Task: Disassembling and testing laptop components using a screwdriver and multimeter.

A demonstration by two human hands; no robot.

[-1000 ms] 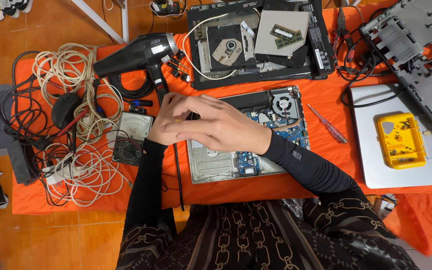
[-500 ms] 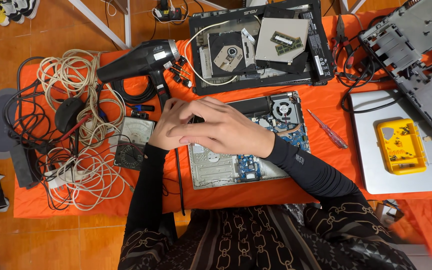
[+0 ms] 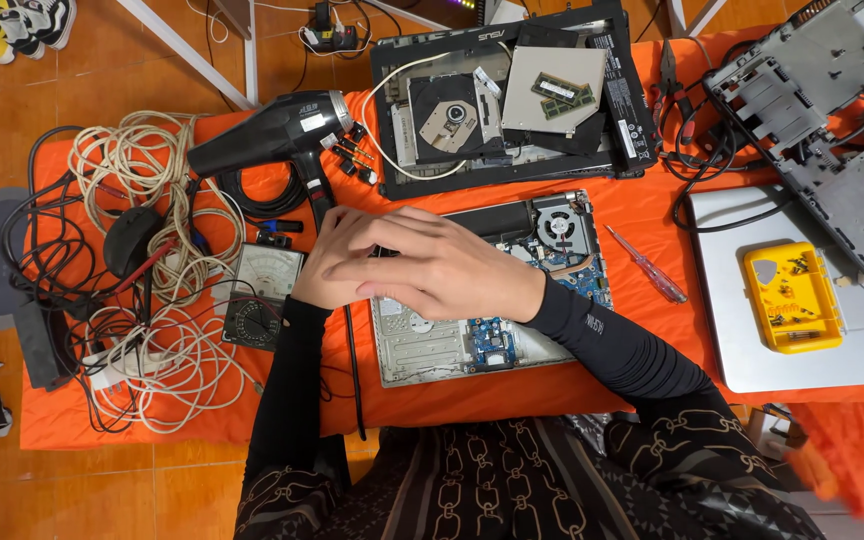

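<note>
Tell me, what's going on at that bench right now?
Left hand and right hand together over the opened laptop, grip hidden. Hair dryer and analog meter lie close beside them.

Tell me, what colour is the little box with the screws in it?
The screw tray is yellow, seen in the head view.

Orange tiled floor [image 3: 82, 70], orange cloth [image 3: 552, 385] over low work surface, white frame legs [image 3: 192, 55], even indoor light
</note>
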